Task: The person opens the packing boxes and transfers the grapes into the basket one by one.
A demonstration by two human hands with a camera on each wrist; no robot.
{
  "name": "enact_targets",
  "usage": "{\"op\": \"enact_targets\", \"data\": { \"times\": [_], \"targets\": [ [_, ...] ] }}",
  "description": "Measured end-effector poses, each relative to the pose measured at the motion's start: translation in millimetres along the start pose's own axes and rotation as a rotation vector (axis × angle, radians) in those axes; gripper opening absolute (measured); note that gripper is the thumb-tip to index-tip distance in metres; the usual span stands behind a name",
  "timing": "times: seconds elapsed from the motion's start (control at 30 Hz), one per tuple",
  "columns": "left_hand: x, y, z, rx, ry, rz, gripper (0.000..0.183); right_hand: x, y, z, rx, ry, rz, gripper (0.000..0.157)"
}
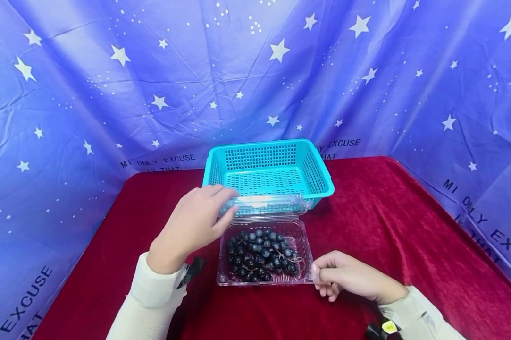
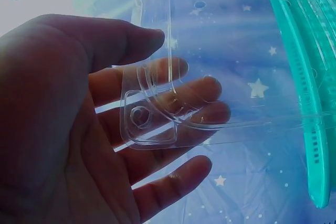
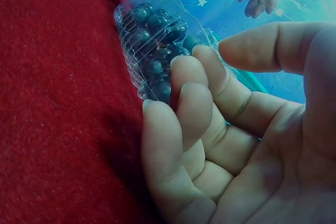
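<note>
A clear plastic clamshell box lies on the red cloth with its hinged lid raised at the back. Dark grapes on thin stems fill much of its base. My left hand holds the lid by its left corner; in the left wrist view the thumb is on one side of the clear plastic and the fingers are on the other. At the base's front right corner, my right hand pinches the rim between thumb and forefinger, its other fingers curled below. The right wrist view shows grapes through the box's ribbed wall.
Behind the box stands a turquoise plastic basket with slotted walls; the raised lid overlaps its front side. Dark red velvet cloth covers the table. A blue curtain with white stars hangs around the back and sides.
</note>
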State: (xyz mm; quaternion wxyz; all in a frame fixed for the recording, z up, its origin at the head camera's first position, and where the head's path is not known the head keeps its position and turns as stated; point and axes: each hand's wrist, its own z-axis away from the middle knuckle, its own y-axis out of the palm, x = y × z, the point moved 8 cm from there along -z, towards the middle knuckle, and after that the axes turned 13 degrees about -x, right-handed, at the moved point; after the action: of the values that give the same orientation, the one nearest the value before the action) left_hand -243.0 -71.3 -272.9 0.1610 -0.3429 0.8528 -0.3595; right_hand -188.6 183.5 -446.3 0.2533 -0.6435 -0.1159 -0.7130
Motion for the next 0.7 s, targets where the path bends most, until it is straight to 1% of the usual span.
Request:
{"op": "enact_targets", "data": {
  "times": [0.27,0.53,0.7],
  "targets": [
    [2.9,1.4,-0.5,-0.014,-0.004,-0.002,0.028,1.0,-1.1,-1.4,-0.010,-0.011,0.017,0.027],
    [6.7,3.2,-0.6,-0.025,-0.023,0.009,0.028,0.3,-1.9,-1.3,-0.010,-0.021,0.016,0.024],
    [8.8,4.4,-1.5,-0.046,-0.025,0.019,0.028,0.5,-2.6,-1.0,-0.010,-0.031,0.022,0.021]
  ]
}}
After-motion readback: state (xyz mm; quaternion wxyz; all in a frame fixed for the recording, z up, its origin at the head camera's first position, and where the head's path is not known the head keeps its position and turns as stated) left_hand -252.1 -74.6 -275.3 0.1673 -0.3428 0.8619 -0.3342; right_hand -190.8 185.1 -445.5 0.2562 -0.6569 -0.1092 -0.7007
